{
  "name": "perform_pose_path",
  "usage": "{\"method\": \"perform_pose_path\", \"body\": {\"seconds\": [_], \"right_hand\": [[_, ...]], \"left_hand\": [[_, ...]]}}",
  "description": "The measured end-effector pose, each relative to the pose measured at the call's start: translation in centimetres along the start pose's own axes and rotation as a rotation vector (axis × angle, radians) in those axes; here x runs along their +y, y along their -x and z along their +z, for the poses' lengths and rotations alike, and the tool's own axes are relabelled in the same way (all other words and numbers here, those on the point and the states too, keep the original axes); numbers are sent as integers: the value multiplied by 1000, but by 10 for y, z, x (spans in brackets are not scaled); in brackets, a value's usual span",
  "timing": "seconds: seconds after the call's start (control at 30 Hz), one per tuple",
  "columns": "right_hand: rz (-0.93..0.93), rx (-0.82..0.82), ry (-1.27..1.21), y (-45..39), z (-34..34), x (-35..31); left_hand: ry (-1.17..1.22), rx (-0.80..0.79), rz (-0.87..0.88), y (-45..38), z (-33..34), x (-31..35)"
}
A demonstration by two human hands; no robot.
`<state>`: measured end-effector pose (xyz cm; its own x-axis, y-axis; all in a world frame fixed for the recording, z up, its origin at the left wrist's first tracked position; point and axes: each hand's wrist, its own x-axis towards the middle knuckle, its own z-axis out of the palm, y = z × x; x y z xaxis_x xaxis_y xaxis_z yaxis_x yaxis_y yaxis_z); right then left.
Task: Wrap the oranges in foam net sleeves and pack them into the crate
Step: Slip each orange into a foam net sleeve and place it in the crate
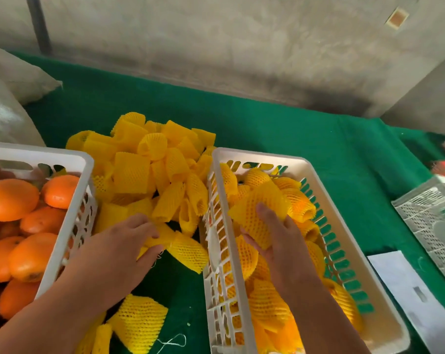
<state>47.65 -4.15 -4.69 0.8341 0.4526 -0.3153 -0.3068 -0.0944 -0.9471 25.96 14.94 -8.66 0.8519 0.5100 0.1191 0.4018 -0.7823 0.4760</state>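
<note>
Yellow sleeved orange (261,213) in right hand (282,249), long axis angled up-right, above crate (349,180)
</note>
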Motion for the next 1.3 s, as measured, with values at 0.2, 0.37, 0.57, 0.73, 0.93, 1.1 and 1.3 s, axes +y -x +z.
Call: {"method": "perform_pose_path", "body": {"seconds": [0.2, 0.37, 0.57, 0.73, 0.93, 1.1, 1.3], "right_hand": [[35, 134, 578, -16, -84, 27], [51, 187, 741, -28, -96, 41], [39, 209, 900, -27, -94, 56], [83, 104, 970, -12, -103, 47], [49, 152, 1111, 53, -93, 36], [-144, 32, 1133, 116, -49, 45], [-189, -125, 1308, 126, -38, 55]], "left_hand": [[-143, -470, -85, 8, 18, -12], [-160, -492, -63, 6, 24, -20], [-244, -595, -68, -2, 23, -21], [-343, -572, -100, -2, 27, -23], [-516, -587, 45, -2, 28, -18], [-554, -658, 18, 3, 31, -29], [-524, -551, -53, 1, 33, -26]]}}
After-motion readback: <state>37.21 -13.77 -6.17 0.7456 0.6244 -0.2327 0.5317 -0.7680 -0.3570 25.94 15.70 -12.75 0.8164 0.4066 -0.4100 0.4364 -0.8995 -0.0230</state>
